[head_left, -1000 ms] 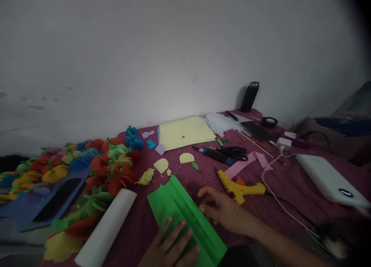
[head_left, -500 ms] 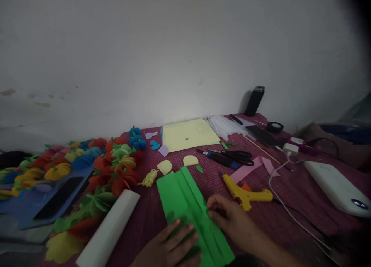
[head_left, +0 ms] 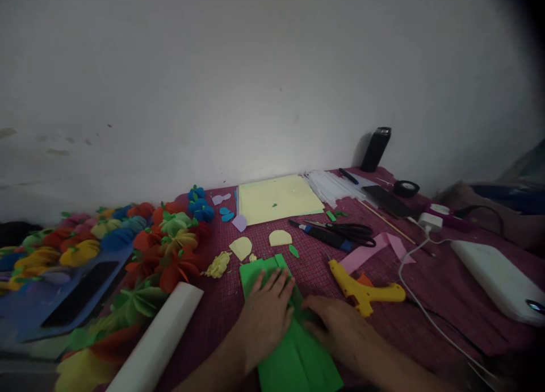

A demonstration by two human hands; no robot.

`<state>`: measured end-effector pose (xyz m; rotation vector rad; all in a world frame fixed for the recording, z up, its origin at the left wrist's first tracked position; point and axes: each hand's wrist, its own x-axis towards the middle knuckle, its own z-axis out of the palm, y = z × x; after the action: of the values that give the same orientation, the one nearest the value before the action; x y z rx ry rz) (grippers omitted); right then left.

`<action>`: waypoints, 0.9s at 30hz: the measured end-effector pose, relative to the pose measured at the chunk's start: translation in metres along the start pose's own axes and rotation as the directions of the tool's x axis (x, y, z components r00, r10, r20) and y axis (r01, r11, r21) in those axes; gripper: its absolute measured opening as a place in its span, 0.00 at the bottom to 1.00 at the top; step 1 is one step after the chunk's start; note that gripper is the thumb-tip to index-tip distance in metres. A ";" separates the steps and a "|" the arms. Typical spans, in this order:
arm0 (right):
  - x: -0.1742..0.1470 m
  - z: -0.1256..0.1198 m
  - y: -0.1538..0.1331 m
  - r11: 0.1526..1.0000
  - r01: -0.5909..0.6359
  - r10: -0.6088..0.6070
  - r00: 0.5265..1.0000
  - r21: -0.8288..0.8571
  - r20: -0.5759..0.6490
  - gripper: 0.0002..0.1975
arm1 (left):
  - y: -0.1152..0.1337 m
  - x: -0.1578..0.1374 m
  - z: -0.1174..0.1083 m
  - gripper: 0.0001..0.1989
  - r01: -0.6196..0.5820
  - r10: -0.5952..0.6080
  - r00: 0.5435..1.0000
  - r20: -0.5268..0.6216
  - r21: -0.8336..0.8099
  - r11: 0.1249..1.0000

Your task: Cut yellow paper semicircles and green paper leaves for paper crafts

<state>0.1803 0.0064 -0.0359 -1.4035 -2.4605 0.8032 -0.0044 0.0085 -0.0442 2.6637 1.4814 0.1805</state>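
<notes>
Head view: left hand (head_left: 269,315) lies flat on the creased green paper (head_left: 293,366), grip spread out. Right hand (head_left: 334,321) is curled at the paper's edge, can't tell if it's pinching.

A head-worn camera looks down across the table (head_left: 218,307) to the wall (head_left: 255,96).

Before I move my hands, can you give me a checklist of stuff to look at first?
1. Left hand flat on the green paper: ok.
2. Right hand has a firm grip on the paper's right side: cannot tell, the fingers curl there but their tips are hard to see.
3. Paper smooth: not ok, creases run along it.
4. Yellow glue gun off the paper: ok, it lies to the right.
5. Glue gun cool: cannot tell.
</notes>
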 end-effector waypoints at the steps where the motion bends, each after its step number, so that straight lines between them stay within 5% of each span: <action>1: -0.001 -0.001 0.003 1.000 0.012 -0.012 1.000 0.005 -0.006 0.09 | -0.002 0.002 0.003 0.24 0.004 -0.004 1.000 -0.006 -0.002 1.000; 8: 0.018 -0.021 0.016 0.990 0.112 -0.128 0.967 -0.083 -0.220 0.14 | -0.008 0.002 0.010 0.25 -0.018 0.018 1.000 -0.018 -0.008 1.000; 13: 0.060 -0.022 0.012 0.910 0.383 -0.407 0.899 -0.160 -0.160 0.22 | -0.007 0.006 0.010 0.24 -0.018 0.018 1.000 -0.005 0.033 0.999; 17: 0.075 -0.019 0.012 0.882 0.410 -0.428 0.903 -0.232 -0.028 0.18 | -0.005 0.009 0.003 0.19 -0.184 0.185 0.978 0.095 -0.023 0.983; 20: 0.059 -0.020 0.012 0.885 0.388 -0.412 0.910 -0.259 -0.044 0.18 | -0.003 0.009 -0.006 0.19 -0.339 0.365 0.915 0.174 -0.161 0.927; 27: -0.042 0.012 0.024 0.896 0.387 -0.411 0.909 -0.219 -0.074 0.19 | -0.005 0.003 -0.006 0.19 -0.300 0.353 0.919 0.175 -0.268 0.915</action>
<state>0.2149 -0.0237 -0.0551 -0.9070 -2.6578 0.3786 -0.0076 0.0141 -0.0389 2.6139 0.8799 0.0739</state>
